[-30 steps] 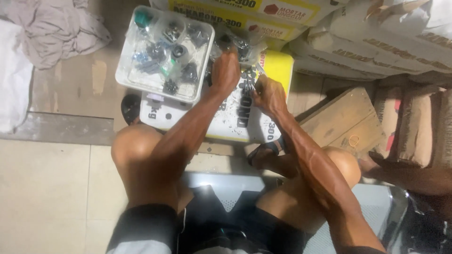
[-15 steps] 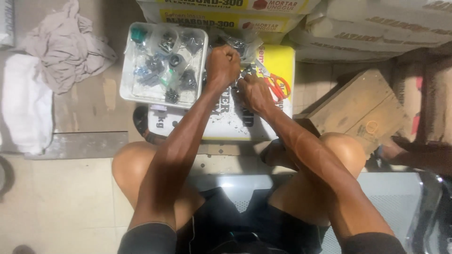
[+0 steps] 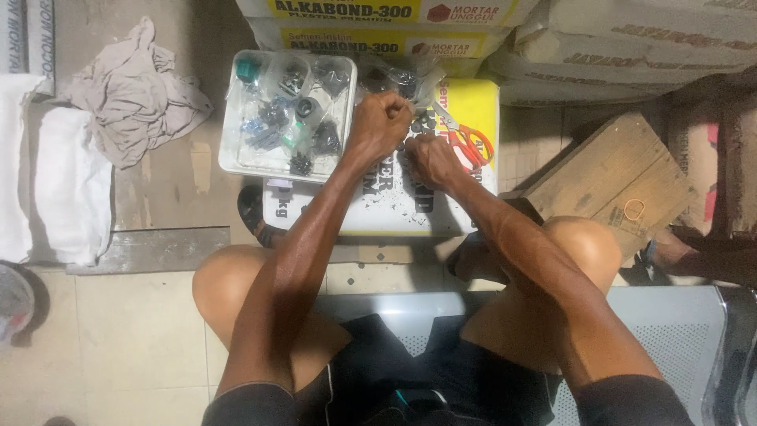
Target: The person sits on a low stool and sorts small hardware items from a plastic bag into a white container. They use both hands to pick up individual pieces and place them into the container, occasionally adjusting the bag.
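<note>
Sack top (image 3: 465, 102): left hand (image 3: 380, 125), right hand (image 3: 430, 158) fisted beside tray edge (image 3: 347, 118).

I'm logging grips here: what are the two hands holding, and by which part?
Cannot tell: left hand is a closed fist, right hand curled beside it; whatever they pinch is hidden.

Pale tiled floor (image 3: 118, 339) near, bare concrete slab (image 3: 169, 170) beyond. Stacked sacks (image 3: 631, 47) along top. Wooden crate (image 3: 611, 181) right. Crumpled grey rag (image 3: 134, 95) and white cloth (image 3: 71, 189) left. Perforated metal bench seat (image 3: 670, 339) below. Dim warm light.
</note>
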